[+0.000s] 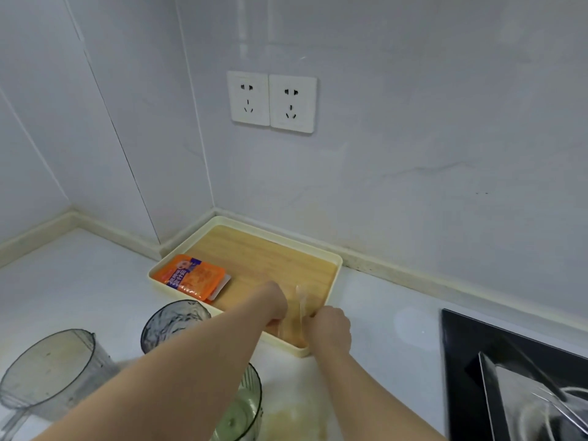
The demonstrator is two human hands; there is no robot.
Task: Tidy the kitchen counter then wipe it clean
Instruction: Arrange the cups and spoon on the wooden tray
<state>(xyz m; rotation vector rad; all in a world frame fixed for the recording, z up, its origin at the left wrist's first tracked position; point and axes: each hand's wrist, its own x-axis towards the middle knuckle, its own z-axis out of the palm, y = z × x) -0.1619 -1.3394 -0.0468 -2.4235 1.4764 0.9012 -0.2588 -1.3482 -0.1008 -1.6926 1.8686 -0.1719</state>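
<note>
Nearest my view, a green ribbed drinking glass [245, 405] sits on the white desk [381, 313], half hidden under the left forearm, with a yellowish smear [296, 421] just beside it. Off to the left is a clear plastic measuring jug [47, 374]. A bit further in there's a smoky grey ribbed glass [171, 319], right by the near edge of the tray.

Both hands are at the near right corner of the cream-rimmed tray with a bamboo floor [340, 259]. The left hand [273, 302] and right hand [331, 326] are each curled onto a see-through plastic piece [300, 310] between them. It stands upright over that corner, too blurry for me to say what it is.

Inside the tray's left end lies an orange flat food packet [194, 275]. On the right, a black glass hob [461, 345] carries some shiny metal cookware [541, 402]. The tray is tucked into the wall corner, and two white wall sockets [272, 101] sit side by side above it.
</note>
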